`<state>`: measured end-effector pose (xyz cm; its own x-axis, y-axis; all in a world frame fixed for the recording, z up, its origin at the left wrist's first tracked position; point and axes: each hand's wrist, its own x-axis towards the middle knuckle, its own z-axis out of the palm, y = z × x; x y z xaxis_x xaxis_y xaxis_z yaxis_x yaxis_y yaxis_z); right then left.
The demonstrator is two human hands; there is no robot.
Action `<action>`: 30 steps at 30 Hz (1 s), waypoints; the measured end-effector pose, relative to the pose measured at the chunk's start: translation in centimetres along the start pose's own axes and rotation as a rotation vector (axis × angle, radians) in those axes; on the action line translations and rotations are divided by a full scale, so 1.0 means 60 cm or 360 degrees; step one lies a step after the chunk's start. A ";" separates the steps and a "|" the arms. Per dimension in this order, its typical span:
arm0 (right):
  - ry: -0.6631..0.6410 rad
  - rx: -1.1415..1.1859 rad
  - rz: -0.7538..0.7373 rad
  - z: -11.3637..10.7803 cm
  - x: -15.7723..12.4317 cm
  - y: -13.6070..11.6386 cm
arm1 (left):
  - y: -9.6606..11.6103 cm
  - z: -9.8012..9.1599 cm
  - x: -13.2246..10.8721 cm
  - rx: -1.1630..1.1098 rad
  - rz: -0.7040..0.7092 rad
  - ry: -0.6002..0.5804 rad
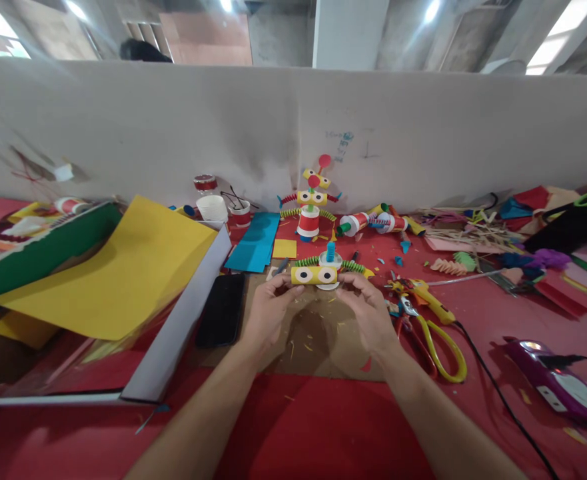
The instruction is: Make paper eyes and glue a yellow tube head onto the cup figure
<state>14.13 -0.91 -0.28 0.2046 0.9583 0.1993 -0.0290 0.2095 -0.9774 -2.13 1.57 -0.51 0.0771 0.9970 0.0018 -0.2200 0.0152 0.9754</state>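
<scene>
Both my hands hold a yellow paper roll (314, 275) with two googly paper eyes, above a brown cardboard sheet (318, 337). My left hand (268, 312) pinches its left end, and my right hand (368, 310) pinches its right end. Behind the roll sits a white cup piece with a blue spiral post (330, 252) and green pleated paper arms (353, 266). A finished paper robot figure (310, 203) with a red-and-white cup body stands against the wall further back.
A black phone (222, 309) lies left of my hands, beside a grey board (183, 320) and a yellow paper sheet (118, 273). Yellow-handled scissors (436, 340) and a glue gun (423, 293) lie to the right. Paper scraps cover the red table (313, 433).
</scene>
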 end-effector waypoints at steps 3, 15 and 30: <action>0.0000 -0.0023 -0.0037 -0.001 0.001 0.005 | 0.003 0.000 -0.001 0.0031 0.0013 -0.0027; 0.0062 -0.0393 -0.0160 -0.006 0.008 0.008 | 0.013 0.009 -0.004 -0.0295 -0.0137 -0.0100; 0.0063 -0.0443 -0.0147 -0.006 0.009 0.007 | 0.012 0.003 -0.002 -0.0245 -0.0146 -0.0142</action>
<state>14.59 -0.38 -0.64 0.2320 0.9282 0.2908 0.2597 0.2290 -0.9382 -2.11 1.44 0.20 0.1883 0.9803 -0.0593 -0.3534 0.1240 0.9272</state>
